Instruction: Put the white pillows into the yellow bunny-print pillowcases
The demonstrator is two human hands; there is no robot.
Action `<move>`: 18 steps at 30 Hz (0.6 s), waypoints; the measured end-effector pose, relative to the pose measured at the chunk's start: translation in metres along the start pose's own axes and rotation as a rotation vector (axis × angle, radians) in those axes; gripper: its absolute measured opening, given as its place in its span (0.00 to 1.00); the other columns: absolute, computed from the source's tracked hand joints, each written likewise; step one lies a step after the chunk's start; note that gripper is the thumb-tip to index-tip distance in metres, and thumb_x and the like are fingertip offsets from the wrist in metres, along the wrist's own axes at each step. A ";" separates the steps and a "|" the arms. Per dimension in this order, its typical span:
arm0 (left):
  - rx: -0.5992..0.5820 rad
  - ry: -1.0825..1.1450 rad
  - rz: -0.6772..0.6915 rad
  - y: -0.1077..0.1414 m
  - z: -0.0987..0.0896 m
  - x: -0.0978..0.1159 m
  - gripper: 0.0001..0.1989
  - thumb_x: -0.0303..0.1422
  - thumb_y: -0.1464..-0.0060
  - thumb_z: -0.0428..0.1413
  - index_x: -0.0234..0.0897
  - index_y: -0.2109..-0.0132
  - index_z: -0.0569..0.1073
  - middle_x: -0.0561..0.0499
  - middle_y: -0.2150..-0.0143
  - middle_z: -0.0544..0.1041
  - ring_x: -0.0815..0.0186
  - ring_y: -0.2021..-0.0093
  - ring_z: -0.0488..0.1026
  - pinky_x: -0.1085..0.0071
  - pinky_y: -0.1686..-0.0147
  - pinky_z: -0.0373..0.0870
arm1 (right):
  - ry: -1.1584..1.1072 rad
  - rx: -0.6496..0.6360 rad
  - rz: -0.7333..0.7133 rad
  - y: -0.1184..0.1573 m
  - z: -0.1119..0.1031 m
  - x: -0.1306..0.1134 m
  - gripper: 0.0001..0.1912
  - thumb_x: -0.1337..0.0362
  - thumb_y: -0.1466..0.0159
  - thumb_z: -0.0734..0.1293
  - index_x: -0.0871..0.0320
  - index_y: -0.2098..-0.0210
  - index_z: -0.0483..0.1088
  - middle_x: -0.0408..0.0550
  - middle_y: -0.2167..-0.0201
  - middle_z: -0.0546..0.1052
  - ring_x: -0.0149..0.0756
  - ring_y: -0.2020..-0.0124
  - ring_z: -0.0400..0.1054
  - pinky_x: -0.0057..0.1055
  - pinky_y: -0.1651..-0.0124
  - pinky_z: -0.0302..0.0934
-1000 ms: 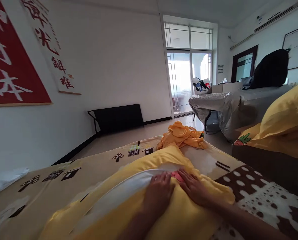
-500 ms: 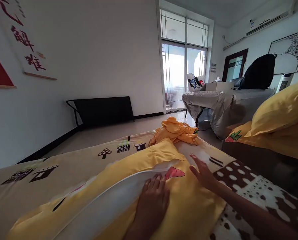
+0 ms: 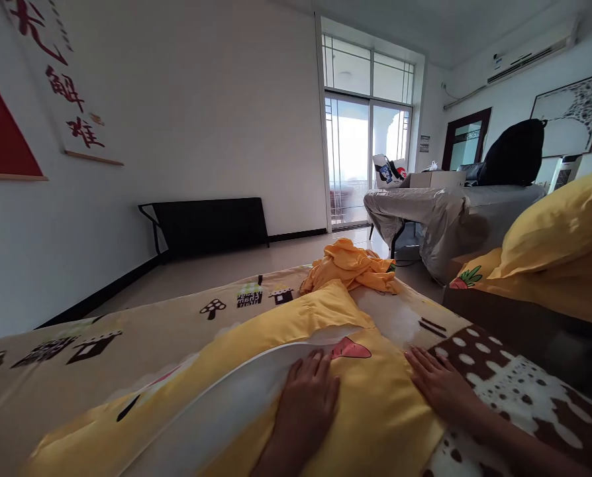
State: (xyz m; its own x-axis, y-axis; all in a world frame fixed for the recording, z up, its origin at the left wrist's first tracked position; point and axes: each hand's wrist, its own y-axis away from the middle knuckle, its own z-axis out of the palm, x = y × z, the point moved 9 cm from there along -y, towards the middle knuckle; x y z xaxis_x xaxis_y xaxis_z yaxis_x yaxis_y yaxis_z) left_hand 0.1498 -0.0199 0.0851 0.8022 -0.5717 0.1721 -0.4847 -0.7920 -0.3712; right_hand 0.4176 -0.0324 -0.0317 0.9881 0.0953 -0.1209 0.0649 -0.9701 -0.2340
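A yellow pillowcase [image 3: 370,404] lies across the bed, with a white pillow [image 3: 211,411] showing through its long opening. My left hand [image 3: 308,397] rests flat on them near the opening's edge, beside a pink printed shape, fingers stretched out. On the pillowcase's right edge lies my right hand [image 3: 440,384], its fingers extended and flat. Neither hand grips anything. Beyond the pillowcase's far end sits a crumpled orange cloth [image 3: 350,265].
The bed has a patterned sheet [image 3: 177,318]. At the right, a yellow pillow [image 3: 564,225] rests on a dark surface. Farther back stand a plastic-covered table [image 3: 425,205] with a black bag [image 3: 514,152], and a black folded panel [image 3: 211,225] against the wall.
My right hand has moved right and toward me, from above the pillowcase's far part down onto its right edge. My left hand stays in place. The view has tilted slightly up.
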 end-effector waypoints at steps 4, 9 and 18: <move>0.062 0.080 -0.123 0.005 -0.022 -0.021 0.21 0.35 0.41 0.43 0.32 0.43 0.64 0.40 0.45 0.71 0.58 0.46 0.68 0.60 0.47 0.65 | 0.028 0.064 0.097 0.015 -0.015 0.015 0.25 0.54 0.35 0.55 0.58 0.44 0.65 0.56 0.43 0.67 0.49 0.42 0.59 0.48 0.43 0.52; 0.054 -0.027 -0.049 0.016 -0.067 -0.041 0.17 0.37 0.41 0.41 0.37 0.60 0.73 0.44 0.60 0.76 0.59 0.58 0.73 0.61 0.55 0.69 | -0.234 -0.006 0.199 0.004 -0.024 0.025 0.16 0.59 0.41 0.61 0.59 0.58 0.72 0.55 0.57 0.75 0.44 0.55 0.67 0.37 0.53 0.58; -0.091 -0.038 -0.456 0.070 -0.115 -0.198 0.28 0.47 0.48 0.45 0.33 0.45 0.65 0.41 0.50 0.75 0.56 0.50 0.72 0.66 0.55 0.69 | -0.683 -0.236 0.324 -0.026 -0.001 0.012 0.10 0.60 0.49 0.67 0.60 0.70 0.70 0.47 0.69 0.76 0.37 0.66 0.69 0.25 0.71 0.57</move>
State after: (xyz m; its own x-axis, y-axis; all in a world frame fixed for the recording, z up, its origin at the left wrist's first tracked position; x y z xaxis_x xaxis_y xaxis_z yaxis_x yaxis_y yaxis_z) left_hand -0.0827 0.0130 0.1298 0.9520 -0.1534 0.2648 -0.1065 -0.9773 -0.1833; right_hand 0.4279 -0.0058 -0.0264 0.6636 -0.1583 -0.7311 -0.1080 -0.9874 0.1158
